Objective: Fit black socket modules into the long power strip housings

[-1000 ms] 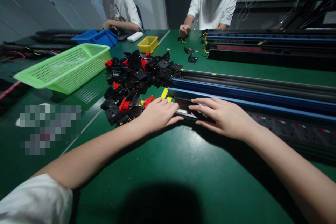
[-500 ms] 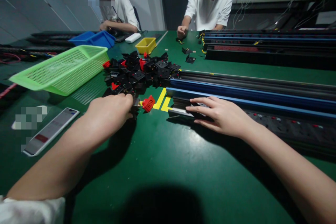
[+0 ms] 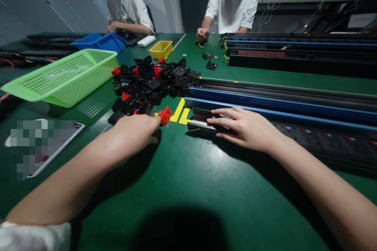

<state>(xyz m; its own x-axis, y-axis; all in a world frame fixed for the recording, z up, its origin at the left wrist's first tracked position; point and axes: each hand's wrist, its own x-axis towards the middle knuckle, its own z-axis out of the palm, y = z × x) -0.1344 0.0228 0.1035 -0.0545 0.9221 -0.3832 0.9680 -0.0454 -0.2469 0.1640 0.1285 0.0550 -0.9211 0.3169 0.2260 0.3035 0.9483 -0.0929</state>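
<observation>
My left hand (image 3: 132,130) reaches over the near edge of the pile of black parts (image 3: 153,84). Its index fingertip meets the left side of a red socket (image 3: 166,115) on the green table, while the thumb stands apart below. The other fingertips are hidden. With fingers spread, my right hand (image 3: 243,127) rests across the left end of a black channel (image 3: 196,126). Under those fingers a dark part shows in the channel, mostly covered. A blue-edged rail (image 3: 212,104) runs just behind that hand.
At the left stands a green mesh basket (image 3: 59,76), with a phone (image 3: 60,147) nearer me. Blue bins (image 3: 100,42) and a yellow bin (image 3: 161,49) are further back. More rails (image 3: 294,53) lie far right. Two people in white shirts sit across the table.
My left hand has shifted right and slightly toward me, from the pile's edge to the red socket, its thumb now further from the index finger. My right hand has stayed in place.
</observation>
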